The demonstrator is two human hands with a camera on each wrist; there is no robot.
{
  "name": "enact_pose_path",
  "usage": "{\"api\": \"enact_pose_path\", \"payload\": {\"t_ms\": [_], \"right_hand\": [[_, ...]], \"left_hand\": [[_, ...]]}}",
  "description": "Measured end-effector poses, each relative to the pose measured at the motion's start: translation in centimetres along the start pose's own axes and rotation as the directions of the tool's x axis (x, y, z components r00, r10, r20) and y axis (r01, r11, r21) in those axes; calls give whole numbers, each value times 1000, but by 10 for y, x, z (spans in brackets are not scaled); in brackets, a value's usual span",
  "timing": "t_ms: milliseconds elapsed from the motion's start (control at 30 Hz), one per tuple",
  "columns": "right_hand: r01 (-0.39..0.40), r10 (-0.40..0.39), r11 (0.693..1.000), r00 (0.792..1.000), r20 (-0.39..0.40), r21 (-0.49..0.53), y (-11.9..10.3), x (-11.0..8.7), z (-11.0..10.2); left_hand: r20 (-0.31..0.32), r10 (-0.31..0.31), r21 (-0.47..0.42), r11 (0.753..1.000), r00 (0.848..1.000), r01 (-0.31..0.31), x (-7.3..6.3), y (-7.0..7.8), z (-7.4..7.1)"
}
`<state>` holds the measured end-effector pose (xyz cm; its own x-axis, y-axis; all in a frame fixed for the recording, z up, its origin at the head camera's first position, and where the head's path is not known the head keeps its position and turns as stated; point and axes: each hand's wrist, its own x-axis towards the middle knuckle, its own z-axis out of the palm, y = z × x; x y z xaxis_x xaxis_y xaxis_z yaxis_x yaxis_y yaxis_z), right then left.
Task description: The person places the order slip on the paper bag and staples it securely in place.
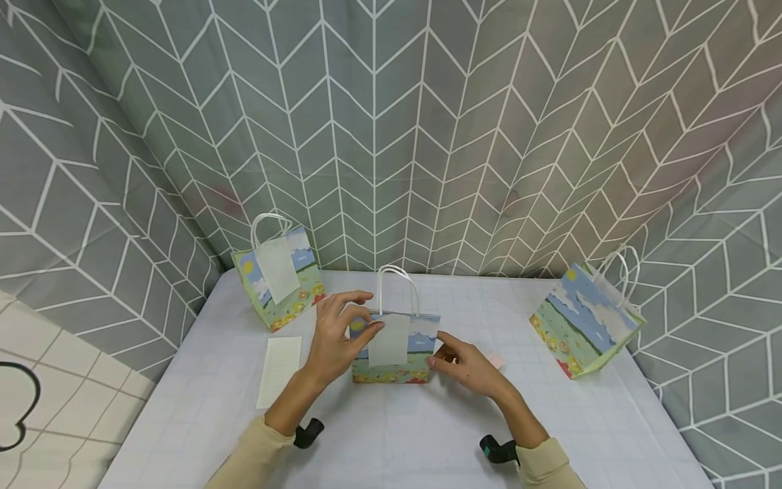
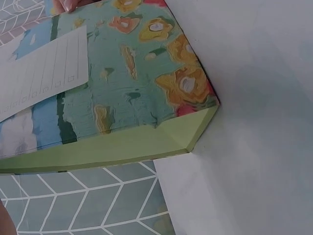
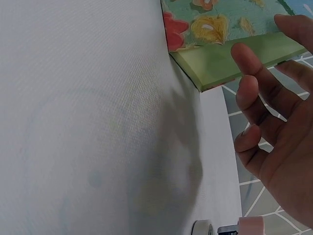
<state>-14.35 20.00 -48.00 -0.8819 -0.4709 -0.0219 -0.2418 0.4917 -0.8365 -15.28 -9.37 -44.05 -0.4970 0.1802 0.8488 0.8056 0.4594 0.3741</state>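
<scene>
A small paper gift bag [image 1: 391,375] with painted flowers, sky and white handles stands upright in the middle of the table. A lined note sheet [image 1: 389,348] with small checkboxes lies against its front. My left hand [image 1: 337,337] pinches the bag's top edge beside the sheet, thumb in front near the sheet's upper corner. At the bag's right side edge, my right hand [image 1: 467,367] holds loosely, thumb toward the front and fingers bent along the green side panel [image 3: 215,63]. Only a sliver of the left hand shows in the left wrist view.
At the back left stands a matching bag [image 1: 293,299] with a white sheet on its front. Another bag [image 1: 574,326] leans tilted at the right, without a sheet. A lined sheet [image 1: 279,372] lies left of the left hand. A small pink item [image 3: 251,226] lies behind the right hand.
</scene>
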Motion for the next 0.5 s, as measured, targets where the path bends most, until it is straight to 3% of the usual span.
{"api": "enact_pose_path", "payload": {"t_ms": [100,200,367,500], "right_hand": [[1,-1,1000,1000,0,-2,1,0,0],[3,-3,1000,1000,-3,-6,3,0,0],[7,-7,1000,1000,-6,-3,3,0,0],[4,-4,1000,1000,-4,-5,3,0,1]], "left_hand": [[11,-30,-24,999,999,30,0,1,1],[42,-99,-48,994,994,101,-1,3,1],[99,-223,-93,968,970,232,-3,6,2],[117,-266,-99,956,957,278,-4,7,1]]}}
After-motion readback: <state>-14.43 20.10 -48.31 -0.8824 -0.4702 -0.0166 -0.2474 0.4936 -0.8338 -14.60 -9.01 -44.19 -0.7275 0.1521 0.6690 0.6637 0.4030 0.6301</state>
